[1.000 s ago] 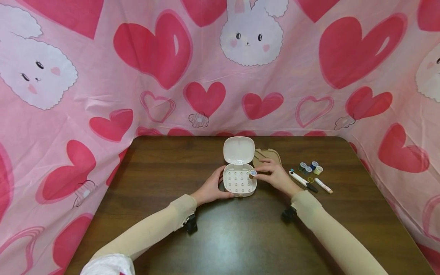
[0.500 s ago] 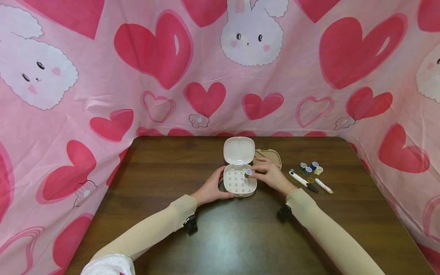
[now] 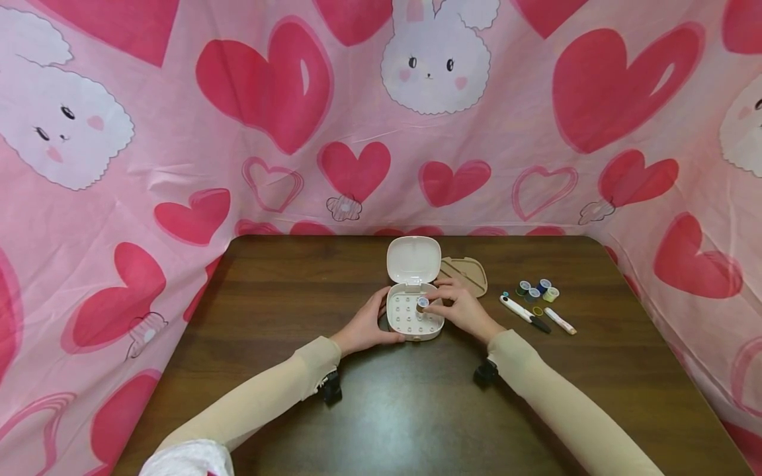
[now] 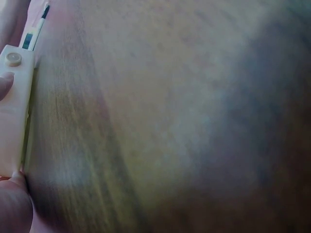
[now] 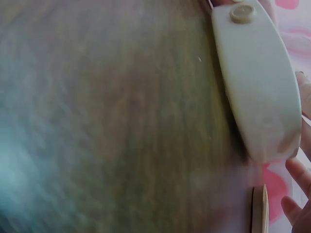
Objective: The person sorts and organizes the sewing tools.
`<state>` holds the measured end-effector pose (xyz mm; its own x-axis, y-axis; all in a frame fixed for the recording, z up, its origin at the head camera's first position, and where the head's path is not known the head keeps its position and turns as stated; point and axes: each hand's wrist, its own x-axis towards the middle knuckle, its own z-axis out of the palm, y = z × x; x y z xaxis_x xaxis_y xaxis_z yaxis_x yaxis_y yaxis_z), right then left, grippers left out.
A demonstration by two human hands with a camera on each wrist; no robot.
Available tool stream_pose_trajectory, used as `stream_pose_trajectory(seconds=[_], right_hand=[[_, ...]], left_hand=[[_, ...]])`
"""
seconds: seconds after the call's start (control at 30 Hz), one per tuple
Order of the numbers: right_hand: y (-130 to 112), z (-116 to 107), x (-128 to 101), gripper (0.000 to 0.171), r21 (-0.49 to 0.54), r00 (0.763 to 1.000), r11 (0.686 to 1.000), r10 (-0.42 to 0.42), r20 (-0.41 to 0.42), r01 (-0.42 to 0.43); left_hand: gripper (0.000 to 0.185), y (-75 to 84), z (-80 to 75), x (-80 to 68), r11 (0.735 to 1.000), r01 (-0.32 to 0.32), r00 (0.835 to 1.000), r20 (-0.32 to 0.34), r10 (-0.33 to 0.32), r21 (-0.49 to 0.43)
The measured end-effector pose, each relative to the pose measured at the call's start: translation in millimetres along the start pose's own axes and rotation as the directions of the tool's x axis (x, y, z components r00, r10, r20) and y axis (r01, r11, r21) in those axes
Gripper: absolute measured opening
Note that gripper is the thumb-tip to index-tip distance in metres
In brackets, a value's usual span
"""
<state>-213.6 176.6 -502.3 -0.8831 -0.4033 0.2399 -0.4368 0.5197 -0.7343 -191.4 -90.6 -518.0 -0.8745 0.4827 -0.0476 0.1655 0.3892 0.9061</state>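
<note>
A white sewing box (image 3: 413, 260) stands with its lid up at the middle of the table, rows of small pegs showing in its base. My left hand (image 3: 364, 327) grips the base's left side, thumb at the front corner. Between thumb and fingers, my right hand (image 3: 467, 309) pinches a thread spool (image 3: 422, 303) over the right half of the pegs. In the left wrist view the box's front wall (image 4: 14, 126) shows at the left edge. The right wrist view has the same wall (image 5: 260, 82) with right fingers (image 5: 300, 177) beside it; the spool is hidden there.
Behind my right hand lies a tan tray-like piece (image 3: 470, 274). Farther right are several thread spools (image 3: 534, 295), a white tool with a black end (image 3: 524, 313), a yellow ring (image 3: 538, 311) and a short white stick (image 3: 560, 321). A patterned cloth hangs behind the table (image 3: 286, 291).
My right hand has carried the spool leftward, from the box's right rim to over the pegs. The left hand and box have stayed in place.
</note>
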Motion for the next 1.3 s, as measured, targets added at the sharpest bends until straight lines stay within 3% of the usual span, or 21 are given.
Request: stream_pose_trajectory(seconds=[0.43,0.97,1.3], right_hand=[[-13,3,-3,0.023,-0.041,0.992,0.992,0.115,-0.045,-0.117],[-29,21,6,0.021,-0.222,0.995,0.974,0.023,-0.099,-0.044],[-39,37,14,0.019,-0.296,0.981,0.954,-0.011,-0.193,-0.047]], left_hand=[[0.112,2.1,-1.3,0.8,1.0,0.001,1.0,0.005,-0.002,0.011],[0.112,2.4,-1.3,-0.3,1.0,0.0,1.0,0.007,0.0,-0.005],[0.111,0.4,0.1,-1.7,0.999,-0.034,0.999,-0.003,0.034,-0.024]])
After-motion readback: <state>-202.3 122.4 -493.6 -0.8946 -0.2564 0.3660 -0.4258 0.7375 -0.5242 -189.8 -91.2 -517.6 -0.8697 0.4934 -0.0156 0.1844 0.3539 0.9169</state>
